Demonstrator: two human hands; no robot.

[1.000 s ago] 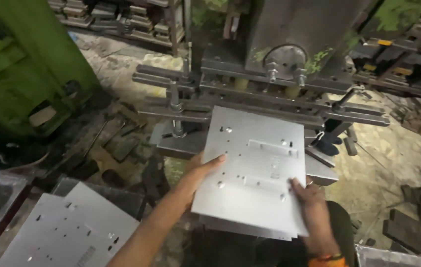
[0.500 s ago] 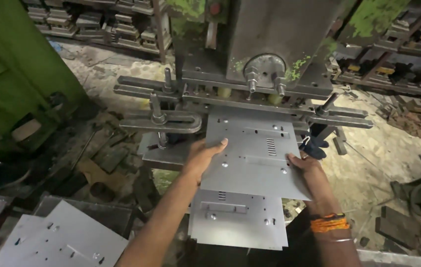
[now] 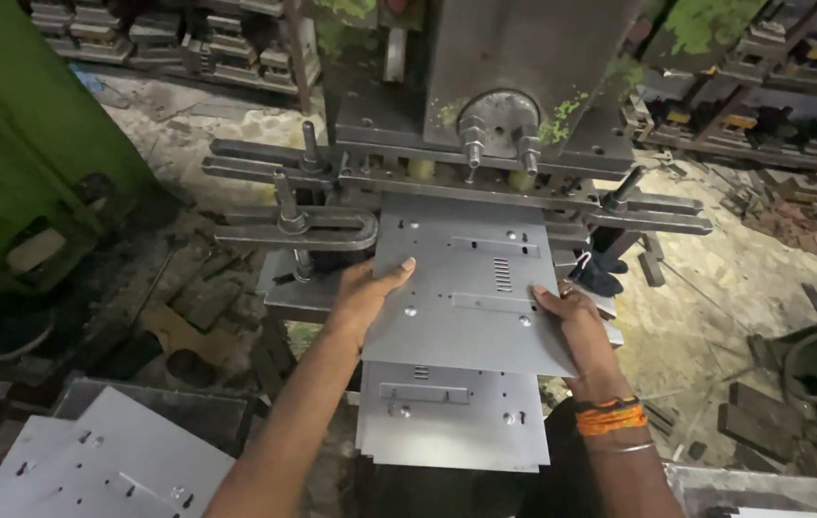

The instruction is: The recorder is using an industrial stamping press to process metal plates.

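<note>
The left hand [image 3: 365, 293] grips the left edge of a punched sheet-metal panel [image 3: 466, 288], fingers curled over the top, while the right hand [image 3: 571, 317] pinches its right edge. The panel lies flat, its far end under the press head [image 3: 499, 86], above another panel [image 3: 451, 412] on the press bed. Feeding it well calls for keeping both edges level and square to the clamp bars [image 3: 293, 230], with fingers clear of the die zone.

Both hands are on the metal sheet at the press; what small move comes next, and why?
Probably slide the sheet a little further under the press head: the left hand and right hand hold its side edges, and most of it sits outside.
</note>
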